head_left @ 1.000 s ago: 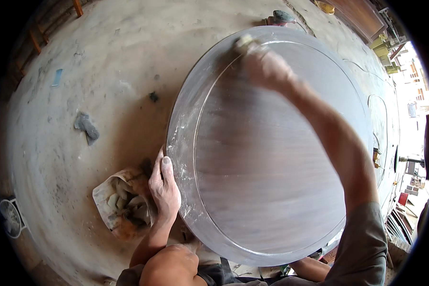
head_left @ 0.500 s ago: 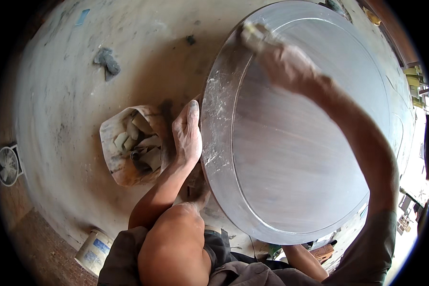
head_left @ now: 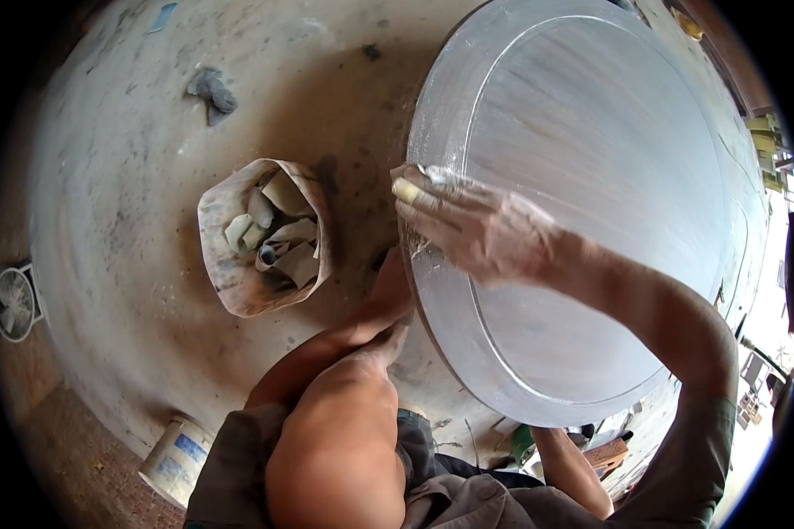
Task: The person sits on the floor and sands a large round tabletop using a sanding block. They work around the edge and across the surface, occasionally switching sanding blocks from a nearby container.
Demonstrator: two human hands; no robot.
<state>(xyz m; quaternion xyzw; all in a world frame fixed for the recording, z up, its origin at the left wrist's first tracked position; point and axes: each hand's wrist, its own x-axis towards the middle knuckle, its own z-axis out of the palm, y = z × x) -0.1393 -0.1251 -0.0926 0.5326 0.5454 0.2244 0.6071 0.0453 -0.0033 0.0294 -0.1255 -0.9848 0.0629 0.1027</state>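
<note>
I am watching the right hand (head_left: 476, 229) lying across the left rim of the disc (head_left: 600, 176), fingers (head_left: 432, 207) flat and close together, a yellow patch (head_left: 405, 190) showing there; I cannot tell whether they are gripping anything; the left hand (head_left: 393, 284) is mostly hiding by the disc's edge, its state unclear; the disc is filling the right; a bin (head_left: 223, 269) is holding scraps (head_left: 289, 196) to its left; a grey rag (head_left: 212, 92) is lying farther off.

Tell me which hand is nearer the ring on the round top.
Right: the right hand lies across the ring, on its left side. The left hand is farther out, at the left edge of the round top, mostly hidden.
</note>
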